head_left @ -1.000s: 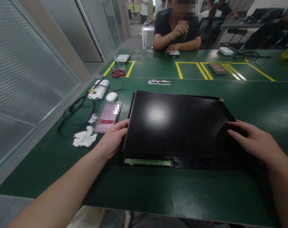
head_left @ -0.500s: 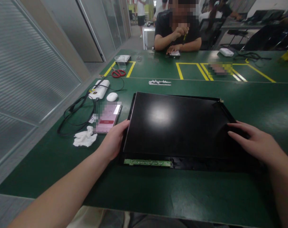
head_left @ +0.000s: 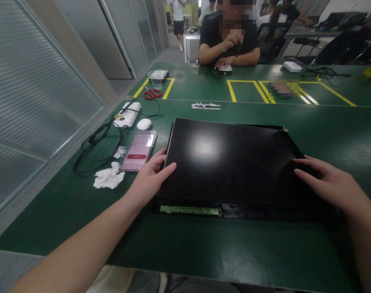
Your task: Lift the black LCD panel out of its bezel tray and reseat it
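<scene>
A black LCD panel [head_left: 222, 162] with a glossy glare spot lies in a black frame [head_left: 290, 142] on the green table. Its left side stands a little proud of the frame. Along the near edge a green circuit board strip [head_left: 189, 210] is exposed. My left hand [head_left: 151, 177] grips the panel's left edge, thumb on the top face and fingers along the side. At the right, my right hand [head_left: 328, 179] holds the frame's right side, thumb and forefinger reaching over its edge; the other fingers are hidden.
Left of the panel lie a phone [head_left: 139, 151], crumpled tissue [head_left: 108, 176], a white oval case [head_left: 144, 124], a white device [head_left: 128, 114] with black cables, and red scissors [head_left: 152, 94]. Across the table a person [head_left: 229, 44] sits with a hand on a small device [head_left: 225, 69].
My left thumb has come from the side onto the panel's top face. The panel's left side has shifted slightly relative to the frame. My right hand has stayed put.
</scene>
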